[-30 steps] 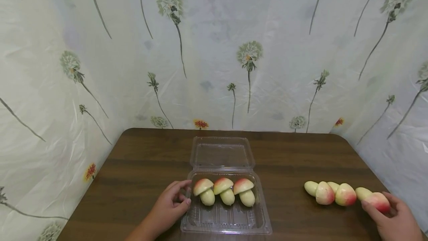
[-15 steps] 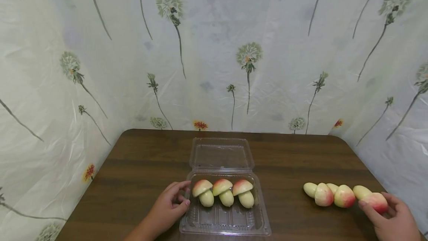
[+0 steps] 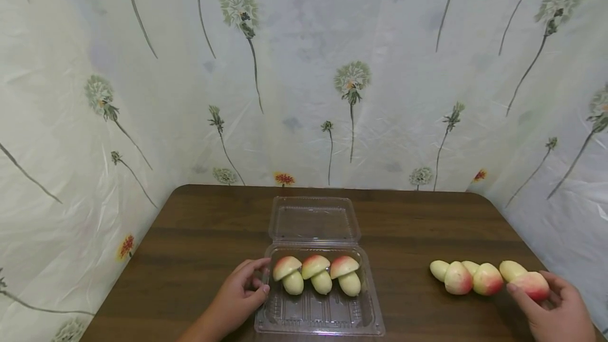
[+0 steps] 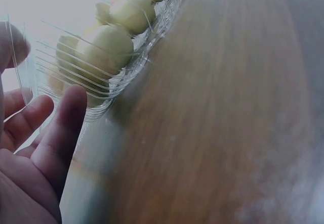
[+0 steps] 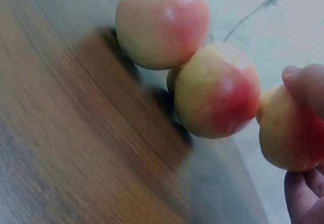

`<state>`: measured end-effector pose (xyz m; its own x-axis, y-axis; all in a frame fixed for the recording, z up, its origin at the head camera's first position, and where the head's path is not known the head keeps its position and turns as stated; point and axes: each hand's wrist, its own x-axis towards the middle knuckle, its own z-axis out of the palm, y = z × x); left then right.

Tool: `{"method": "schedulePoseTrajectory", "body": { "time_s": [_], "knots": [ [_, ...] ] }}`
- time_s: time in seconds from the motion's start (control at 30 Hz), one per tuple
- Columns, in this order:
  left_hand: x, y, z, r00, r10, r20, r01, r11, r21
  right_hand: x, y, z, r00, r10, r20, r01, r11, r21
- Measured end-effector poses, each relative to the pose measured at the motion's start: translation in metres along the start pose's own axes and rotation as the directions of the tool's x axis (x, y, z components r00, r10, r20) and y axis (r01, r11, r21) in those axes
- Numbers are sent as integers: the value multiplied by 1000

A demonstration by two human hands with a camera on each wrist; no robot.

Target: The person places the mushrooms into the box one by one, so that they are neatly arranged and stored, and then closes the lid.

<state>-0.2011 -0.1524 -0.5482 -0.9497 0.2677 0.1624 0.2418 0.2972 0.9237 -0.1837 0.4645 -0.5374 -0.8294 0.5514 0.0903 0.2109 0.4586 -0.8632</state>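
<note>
In the head view, my left hand [image 3: 240, 294] holds the left rim of an open clear plastic clamshell box [image 3: 319, 326], thumb and fingers at its edge. Three mushroom-shaped pieces [image 3: 316, 268] with red-tinged caps and pale stems stand side by side in its back part. At the right, my right hand [image 3: 560, 305] pinches the cap of another mushroom-shaped piece [image 3: 531, 285] between thumb and fingers. To its left lie two more mushroom-shaped pieces, one nearest the hand [image 3: 487, 279] and one farther [image 3: 458, 278]. The right wrist view shows the held cap [image 5: 286, 133] close up.
The box's hinged lid [image 3: 315, 219] lies folded back toward the rear of the dark wooden table [image 3: 404, 236]. A pale curtain [image 3: 304, 94] printed with dandelions surrounds the table's back and sides.
Both hands keep their places on the box rim and the mushroom-shaped piece. The held piece has shifted very slightly; the whole head view has drifted a little.
</note>
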Motion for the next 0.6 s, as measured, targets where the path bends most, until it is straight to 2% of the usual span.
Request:
{"method": "schedulePoseTrajectory", "body": {
  "time_s": [0.43, 0.6],
  "knots": [
    [-1, 0, -1, 1000, 1, 4, 0, 1000, -24, -11, -18, 8, 995, 93, -39, -92, 995, 37],
    [-1, 0, -1, 1000, -4, 9, 4, 1000, -28, -14, -22, 12, 998, 60, -37, -57, 997, 60]
  ]
}}
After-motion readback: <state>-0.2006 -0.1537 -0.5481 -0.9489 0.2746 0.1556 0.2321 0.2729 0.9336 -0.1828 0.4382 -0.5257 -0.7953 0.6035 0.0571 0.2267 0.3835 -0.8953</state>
